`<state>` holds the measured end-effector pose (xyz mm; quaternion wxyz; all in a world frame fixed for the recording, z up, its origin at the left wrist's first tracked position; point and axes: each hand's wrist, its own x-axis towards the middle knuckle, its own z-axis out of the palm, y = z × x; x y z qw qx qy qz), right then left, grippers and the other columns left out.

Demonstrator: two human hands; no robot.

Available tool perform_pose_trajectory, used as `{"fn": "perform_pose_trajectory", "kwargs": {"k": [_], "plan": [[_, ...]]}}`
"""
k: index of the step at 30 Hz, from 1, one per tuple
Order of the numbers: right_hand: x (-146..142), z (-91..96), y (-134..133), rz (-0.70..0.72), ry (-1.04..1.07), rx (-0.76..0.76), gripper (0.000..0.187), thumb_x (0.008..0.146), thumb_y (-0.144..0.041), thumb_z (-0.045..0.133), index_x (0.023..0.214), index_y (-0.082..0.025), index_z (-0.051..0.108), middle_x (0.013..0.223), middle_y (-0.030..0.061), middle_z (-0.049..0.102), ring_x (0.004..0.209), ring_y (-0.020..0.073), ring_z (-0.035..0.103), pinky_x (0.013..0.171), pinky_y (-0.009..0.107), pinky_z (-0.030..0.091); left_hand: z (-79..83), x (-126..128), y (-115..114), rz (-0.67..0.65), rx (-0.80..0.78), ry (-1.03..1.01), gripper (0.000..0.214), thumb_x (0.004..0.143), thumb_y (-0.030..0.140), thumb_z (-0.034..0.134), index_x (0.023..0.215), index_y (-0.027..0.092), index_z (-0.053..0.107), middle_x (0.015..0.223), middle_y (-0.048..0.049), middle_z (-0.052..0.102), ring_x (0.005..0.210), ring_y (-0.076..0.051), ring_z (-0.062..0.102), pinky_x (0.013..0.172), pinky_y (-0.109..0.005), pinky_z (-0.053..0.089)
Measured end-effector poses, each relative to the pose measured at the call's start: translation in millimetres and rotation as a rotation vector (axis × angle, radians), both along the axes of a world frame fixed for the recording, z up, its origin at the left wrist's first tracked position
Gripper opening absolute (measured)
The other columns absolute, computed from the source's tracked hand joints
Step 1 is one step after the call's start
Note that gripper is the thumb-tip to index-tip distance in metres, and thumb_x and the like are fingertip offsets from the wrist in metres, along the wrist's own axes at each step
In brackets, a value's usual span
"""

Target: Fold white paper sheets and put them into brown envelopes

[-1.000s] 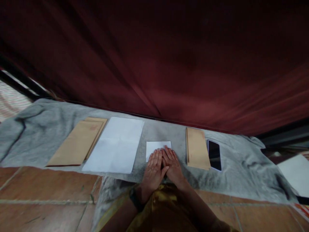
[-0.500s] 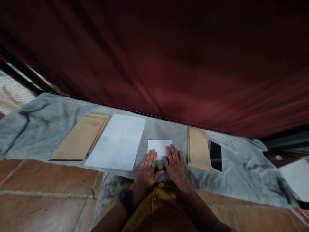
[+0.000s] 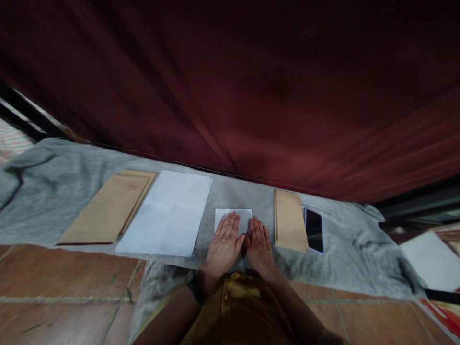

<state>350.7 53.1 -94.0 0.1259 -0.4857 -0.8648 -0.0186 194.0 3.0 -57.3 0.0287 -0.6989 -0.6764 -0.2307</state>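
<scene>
A small white folded paper point(image 3: 222, 214) lies on the grey cloth point(image 3: 224, 191) right in front of me. My left hand point(image 3: 224, 242) rests flat over its middle, fingers together and stretched forward, thumb out to the side. My right hand point(image 3: 259, 244) lies flat at the paper's right edge, fingers extended; its thumb nearly meets the left one. The near part of the paper is hidden under the hands. To the left is a stack of large white sheets point(image 3: 168, 213). On the right lie small brown envelopes point(image 3: 290, 220).
Larger brown envelopes point(image 3: 104, 208) lie at the far left. A phone point(image 3: 314, 231) sits beside the small envelopes. Behind the cloth hangs a dark red curtain point(image 3: 230, 96). Tiled floor point(image 3: 72, 292) shows in front, and a white sheet point(image 3: 433, 261) is at the far right.
My left hand has slid right and forward across the paper, covering more of it. My right hand has shifted slightly toward the paper's right edge. The whole view has moved a little.
</scene>
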Motion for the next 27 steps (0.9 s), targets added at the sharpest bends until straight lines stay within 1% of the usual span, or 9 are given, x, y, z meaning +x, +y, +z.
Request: {"fn": "perform_pose_trajectory", "kwargs": {"k": [3, 5, 9, 13, 15, 18, 20, 22, 27], "plan": [[-0.4, -1.1, 0.1, 0.003, 0.02, 0.013, 0.055, 0.106, -0.026, 0.03, 0.158, -0.008, 0.033, 0.161, 0.0171, 0.038, 0.151, 0.0265, 0.032, 0.122, 0.048, 0.027, -3.9, 8.1, 22.9, -0.003, -0.016, -0.001, 0.062, 0.104, 0.036, 0.033, 0.159, 0.007, 0.023, 0.161, -0.0183, 0.038, 0.152, -0.027, 0.03, 0.122, -0.049, 0.035], [-0.1, -2.5, -0.2, 0.003, 0.031, 0.03, 0.054, 0.106, -0.026, 0.031, 0.157, -0.008, 0.034, 0.16, 0.0173, 0.039, 0.15, 0.0259, 0.034, 0.122, 0.048, 0.027, -11.0, 7.4, 28.6, 0.011, -0.045, 0.01, 0.062, 0.104, 0.035, 0.033, 0.158, 0.005, 0.026, 0.161, -0.0198, 0.038, 0.153, -0.028, 0.029, 0.123, -0.049, 0.032], [1.6, -2.0, -0.6, -0.009, 0.022, 0.031, 0.055, 0.106, -0.027, 0.034, 0.157, -0.006, 0.034, 0.16, 0.0182, 0.039, 0.151, 0.0257, 0.033, 0.122, 0.047, 0.028, -23.5, -3.4, 22.8, 0.08, -0.081, 0.014, 0.063, 0.103, 0.035, 0.036, 0.157, 0.004, 0.029, 0.16, -0.0208, 0.038, 0.153, -0.028, 0.028, 0.124, -0.05, 0.029], [-3.8, 9.0, 3.1, -0.005, 0.031, 0.006, 0.054, 0.107, -0.027, 0.033, 0.157, -0.007, 0.035, 0.161, 0.0167, 0.038, 0.151, 0.0261, 0.032, 0.121, 0.048, 0.03, -28.1, -12.6, 14.5, 0.134, -0.076, 0.009, 0.064, 0.101, 0.035, 0.038, 0.157, 0.004, 0.03, 0.16, -0.0216, 0.037, 0.153, -0.029, 0.029, 0.123, -0.051, 0.031], [-13.9, 16.3, 6.8, 0.029, 0.046, -0.022, 0.054, 0.107, -0.029, 0.032, 0.157, -0.009, 0.035, 0.162, 0.014, 0.036, 0.151, 0.0257, 0.032, 0.122, 0.047, 0.029, -29.2, -14.4, 13.2, 0.131, -0.079, 0.016, 0.064, 0.1, 0.034, 0.039, 0.156, 0.003, 0.03, 0.16, -0.022, 0.037, 0.152, -0.03, 0.029, 0.123, -0.052, 0.032], [-35.3, 22.9, 13.4, 0.14, 0.059, -0.081, 0.052, 0.108, -0.029, 0.03, 0.155, -0.011, 0.039, 0.163, 0.0105, 0.036, 0.151, 0.0236, 0.033, 0.123, 0.045, 0.03, -30.9, -15.3, 13.4, 0.107, -0.087, 0.037, 0.063, 0.098, 0.026, 0.038, 0.156, 0.002, 0.031, 0.161, -0.0218, 0.037, 0.153, -0.031, 0.028, 0.123, -0.053, 0.032], [-47.0, 22.8, 17.8, 0.18, 0.049, -0.11, 0.05, 0.108, -0.028, 0.029, 0.154, -0.012, 0.042, 0.161, 0.0104, 0.04, 0.15, 0.0225, 0.034, 0.122, 0.044, 0.031, -31.6, -15.2, 13.8, 0.099, -0.086, 0.054, 0.062, 0.095, 0.018, 0.036, 0.155, 0.002, 0.034, 0.16, -0.0209, 0.037, 0.153, -0.03, 0.027, 0.122, -0.053, 0.032], [-52.3, 20.2, 22.1, 0.182, 0.028, -0.119, 0.05, 0.108, -0.029, 0.032, 0.154, -0.011, 0.042, 0.16, 0.0122, 0.04, 0.151, 0.0227, 0.033, 0.123, 0.046, 0.03, -31.5, -14.8, 14.1, 0.107, -0.079, 0.065, 0.061, 0.094, 0.015, 0.035, 0.154, 0.002, 0.036, 0.16, -0.0203, 0.038, 0.153, -0.03, 0.028, 0.122, -0.052, 0.033], [-41.4, 12.9, 31.7, 0.1, 0.002, -0.091, 0.052, 0.106, -0.026, 0.036, 0.156, -0.01, 0.037, 0.162, 0.0159, 0.035, 0.152, 0.0242, 0.03, 0.123, 0.049, 0.029, -28.1, -13.6, 14.2, 0.118, -0.072, 0.038, 0.061, 0.099, 0.028, 0.038, 0.155, 0.003, 0.035, 0.16, -0.0211, 0.038, 0.152, -0.031, 0.03, 0.122, -0.053, 0.032]]}}
